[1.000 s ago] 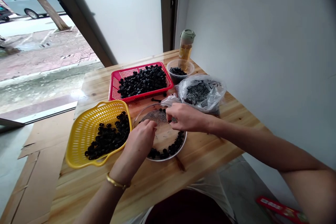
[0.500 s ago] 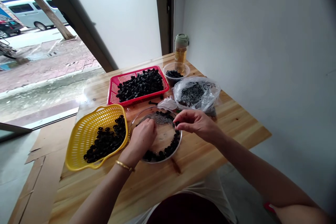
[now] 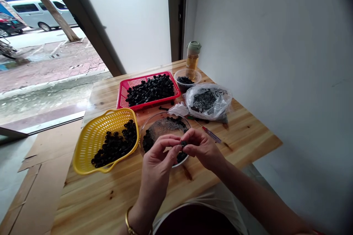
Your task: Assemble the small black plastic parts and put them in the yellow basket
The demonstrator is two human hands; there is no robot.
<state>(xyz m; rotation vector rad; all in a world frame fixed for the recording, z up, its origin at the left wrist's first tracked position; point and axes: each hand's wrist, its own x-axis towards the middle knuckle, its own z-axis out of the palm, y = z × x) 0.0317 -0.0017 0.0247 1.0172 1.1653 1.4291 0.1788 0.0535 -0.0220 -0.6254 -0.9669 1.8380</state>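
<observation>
Over a round clear tray [image 3: 141,132], my two hands meet fingertip to fingertip. My right hand [image 3: 205,150] pinches a small round black piece [image 3: 183,143] between thumb and forefinger. Thumb and forefinger of my left hand [image 3: 158,161] close together against the same piece; anything thin held there is too small to make out. Inside the tray lie a heap of thin silvery metal pieces [image 3: 162,127] and, around its rim, many black round pieces [image 3: 148,141]. My hands hide the tray's near part.
A yellow basket [image 3: 91,136] of black rings stands left, a red basket [image 3: 121,93] of black pieces behind. Farther right are a clear bowl [image 3: 198,76], a plastic bag [image 3: 220,106] of dark small parts, a drink bottle [image 3: 192,58] and a screwdriver [image 3: 212,134].
My left hand has lifted out of the tray and come right to meet my right hand, which has moved slightly down with the black piece. The view has shifted a little.
</observation>
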